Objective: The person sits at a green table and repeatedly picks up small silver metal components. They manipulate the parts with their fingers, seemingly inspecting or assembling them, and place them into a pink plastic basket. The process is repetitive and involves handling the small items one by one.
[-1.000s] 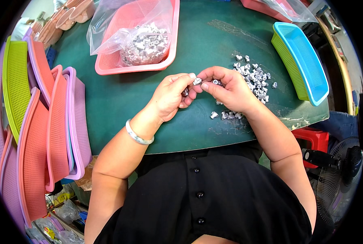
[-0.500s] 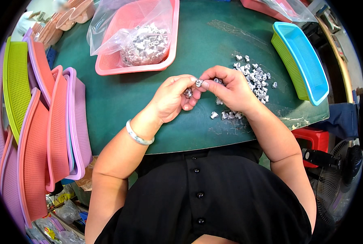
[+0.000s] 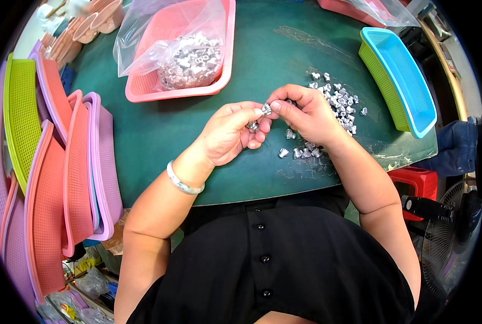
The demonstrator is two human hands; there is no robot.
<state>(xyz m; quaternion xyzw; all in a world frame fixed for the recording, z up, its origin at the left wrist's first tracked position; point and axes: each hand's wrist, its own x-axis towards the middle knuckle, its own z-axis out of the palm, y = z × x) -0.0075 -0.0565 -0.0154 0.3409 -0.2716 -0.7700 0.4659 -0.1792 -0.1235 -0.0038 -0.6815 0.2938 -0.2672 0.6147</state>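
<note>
Between the fingertips of both hands sits a small silvery metal fitting [image 3: 266, 109], ribbed on its side. My left hand [image 3: 231, 132], with a pale bangle [image 3: 182, 183] on its wrist, pinches it from the left; another silvery fitting [image 3: 253, 127] rests in its curled fingers. My right hand [image 3: 304, 116] pinches the held fitting from the right with thumb and forefinger. Partly behind the right hand lies a loose pile of similar fittings [image 3: 342, 102] on the green table [image 3: 241, 178]. Several more fittings [image 3: 306, 153] lie just below that hand.
A pink basket [image 3: 135, 95] holds a clear plastic bag of metal parts [image 3: 189, 65] at the back left. A blue basket [image 3: 422, 97] nested in a green one stands on the right. Stacked colourful baskets [image 3: 49, 216] crowd the left side. A fan [image 3: 446, 232] and red stool [image 3: 422, 183] are lower right.
The pinched fitting has shifted slightly right and shows its ribbed side more upright. Both hands stay nearly in place, with small finger movements.
</note>
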